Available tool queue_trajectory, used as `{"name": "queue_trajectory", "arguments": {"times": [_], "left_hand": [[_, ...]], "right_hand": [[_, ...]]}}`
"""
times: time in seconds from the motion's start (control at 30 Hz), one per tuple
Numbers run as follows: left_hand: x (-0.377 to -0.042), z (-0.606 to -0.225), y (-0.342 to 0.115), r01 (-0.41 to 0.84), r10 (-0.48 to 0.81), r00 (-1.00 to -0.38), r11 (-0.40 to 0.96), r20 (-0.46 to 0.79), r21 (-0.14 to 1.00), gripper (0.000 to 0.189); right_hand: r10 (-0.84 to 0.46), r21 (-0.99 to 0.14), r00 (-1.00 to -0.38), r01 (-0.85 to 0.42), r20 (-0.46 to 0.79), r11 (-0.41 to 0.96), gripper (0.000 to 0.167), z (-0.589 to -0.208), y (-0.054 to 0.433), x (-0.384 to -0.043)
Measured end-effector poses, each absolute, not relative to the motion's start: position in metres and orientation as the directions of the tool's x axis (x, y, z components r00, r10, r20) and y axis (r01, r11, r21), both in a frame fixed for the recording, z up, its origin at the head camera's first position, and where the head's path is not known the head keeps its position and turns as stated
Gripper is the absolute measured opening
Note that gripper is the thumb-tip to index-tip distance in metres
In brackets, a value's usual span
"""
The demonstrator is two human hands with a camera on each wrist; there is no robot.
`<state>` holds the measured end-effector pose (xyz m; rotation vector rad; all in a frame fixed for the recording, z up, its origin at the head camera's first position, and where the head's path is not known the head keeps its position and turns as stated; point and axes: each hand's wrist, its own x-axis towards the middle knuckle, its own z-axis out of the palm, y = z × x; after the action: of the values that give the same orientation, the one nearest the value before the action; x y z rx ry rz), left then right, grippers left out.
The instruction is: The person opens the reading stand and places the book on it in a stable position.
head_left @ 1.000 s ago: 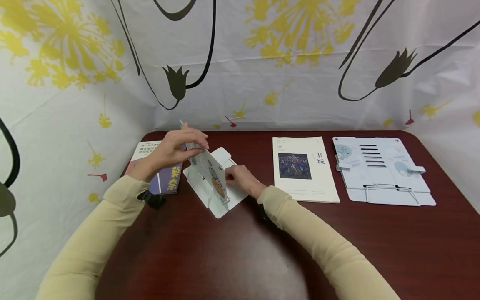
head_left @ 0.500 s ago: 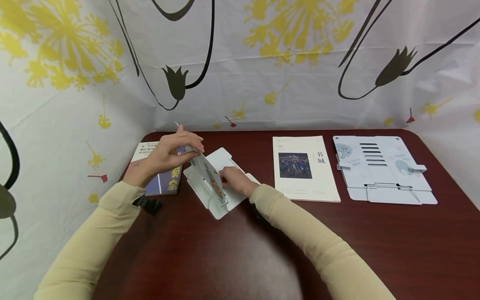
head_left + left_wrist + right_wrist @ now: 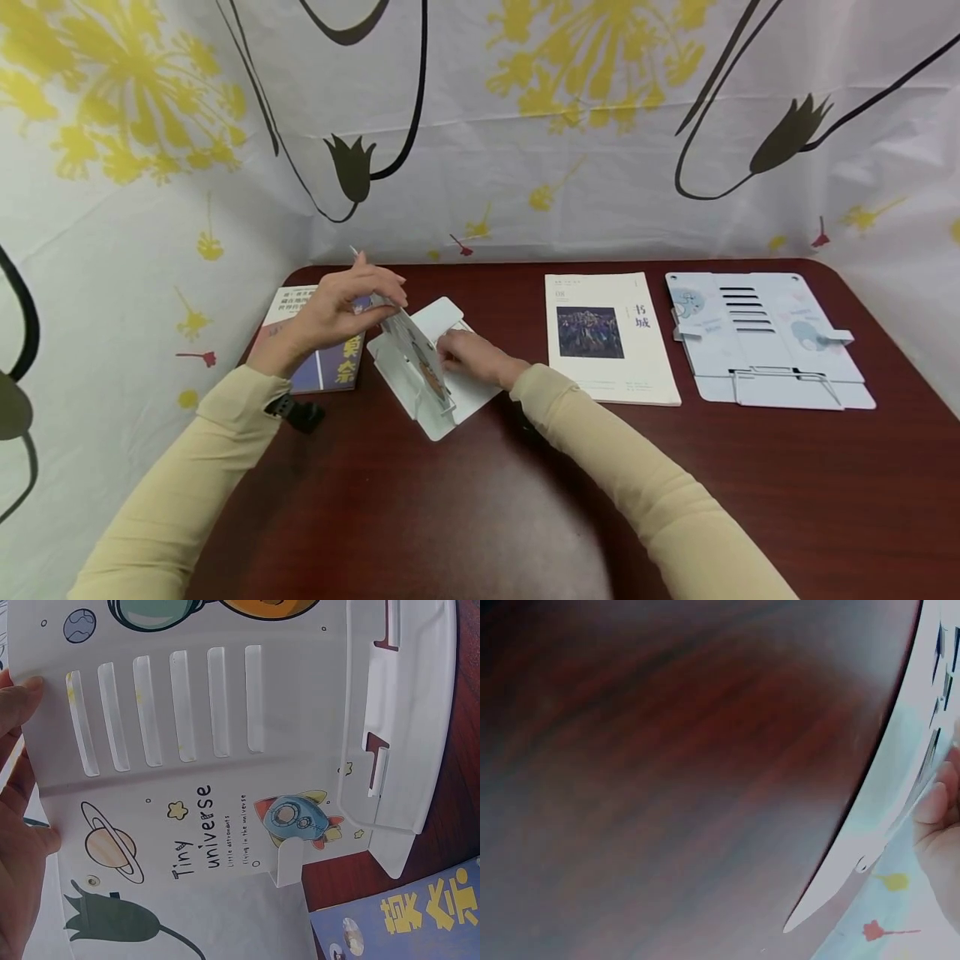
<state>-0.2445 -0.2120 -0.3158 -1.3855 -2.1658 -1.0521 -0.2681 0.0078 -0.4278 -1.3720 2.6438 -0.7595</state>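
A white metal book stand [image 3: 405,392] has its base flat on the table and its printed panel [image 3: 165,772] raised at a steep slant. My left hand [image 3: 352,304] grips the panel's upper edge, thumb on one face and fingers behind. In the left wrist view the panel shows slots, planets, a rocket and a small page clip [image 3: 289,862]. Behind the panel, over the base, my right hand [image 3: 472,357] has curled fingers low on the stand. The panel partly hides those fingertips. The right wrist view catches only part of that hand [image 3: 941,832], against the stand.
A purple and white book [image 3: 326,362] lies left, partly under the left forearm. To the right lie a cream book [image 3: 600,379] and a second, folded book stand [image 3: 772,350]. All are on a dark red table [image 3: 450,517], with patterned white cloth [image 3: 465,183] behind.
The raised panel has tilted slightly to the left, with the left hand moving along with it. My right hand has shifted slightly left behind the panel. The books and the second stand stay put.
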Motion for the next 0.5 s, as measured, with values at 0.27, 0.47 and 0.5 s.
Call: {"name": "queue_trajectory", "arguments": {"times": [0.27, 0.47, 0.5], "left_hand": [[-0.243, -0.316, -0.212, 0.881, 0.616, -0.464, 0.246, 0.637, 0.404, 0.033], [-0.243, -0.316, -0.211, 0.877, 0.617, -0.472, 0.254, 0.630, 0.409, 0.033], [-0.243, -0.316, -0.211, 0.876, 0.616, -0.473, 0.255, 0.629, 0.409, 0.033]], "right_hand": [[-0.709, -0.561, -0.649, -0.708, 0.275, 0.430, 0.007, -0.432, 0.018, -0.268], [-0.647, -0.638, -0.689, -0.665, 0.325, 0.389, 0.006, -0.432, 0.023, -0.267], [-0.638, -0.649, -0.695, -0.659, 0.333, 0.379, 0.006, -0.432, 0.024, -0.267]]}}
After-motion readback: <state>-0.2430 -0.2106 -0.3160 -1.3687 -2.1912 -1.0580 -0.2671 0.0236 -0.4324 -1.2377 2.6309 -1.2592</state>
